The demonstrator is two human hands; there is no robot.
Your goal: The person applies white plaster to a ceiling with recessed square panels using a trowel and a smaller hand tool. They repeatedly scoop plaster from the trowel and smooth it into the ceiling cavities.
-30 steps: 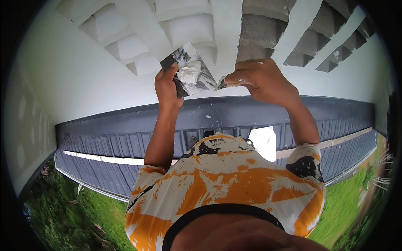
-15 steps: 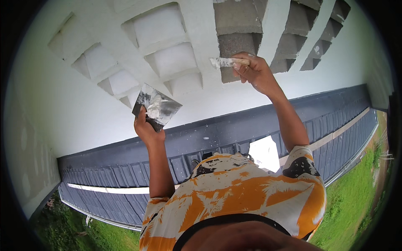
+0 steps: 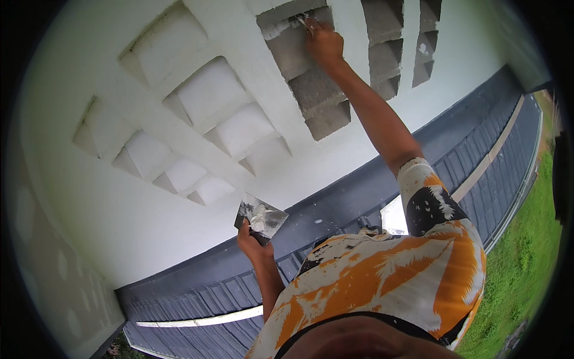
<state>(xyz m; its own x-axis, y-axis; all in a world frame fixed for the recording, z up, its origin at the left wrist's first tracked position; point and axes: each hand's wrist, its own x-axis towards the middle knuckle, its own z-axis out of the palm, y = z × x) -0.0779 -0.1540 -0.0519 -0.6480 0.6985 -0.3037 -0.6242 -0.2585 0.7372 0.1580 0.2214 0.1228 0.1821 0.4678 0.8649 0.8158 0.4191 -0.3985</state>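
My left hand (image 3: 257, 244) grips a square metal plaster board (image 3: 277, 221), its thumb over the edge. A heap of white putty (image 3: 260, 218) lies on the board. High up, my right hand (image 3: 326, 45) is closed round a putty knife (image 3: 301, 19), whose handle is mostly hidden by the fingers. The knife is at the upper part of a bare grey recess (image 3: 291, 52) in the wall, and a smear of white putty (image 3: 276, 29) shows on the recess's surface beside it. I cannot tell whether the blade touches the surface.
White-finished recesses (image 3: 212, 90) line the wall (image 3: 143, 233) at left; further grey recesses (image 3: 384, 55) are at right. Below runs a dark ribbed roof (image 3: 197, 297) with a pale batten (image 3: 487, 158) along it. A white sheet (image 3: 394, 216) lies near my body. Grass (image 3: 520, 269) shows beyond.
My right hand has risen with the putty knife from beside the lower grey recesses into the upper one. The view has turned, and the left hand still holds the board.
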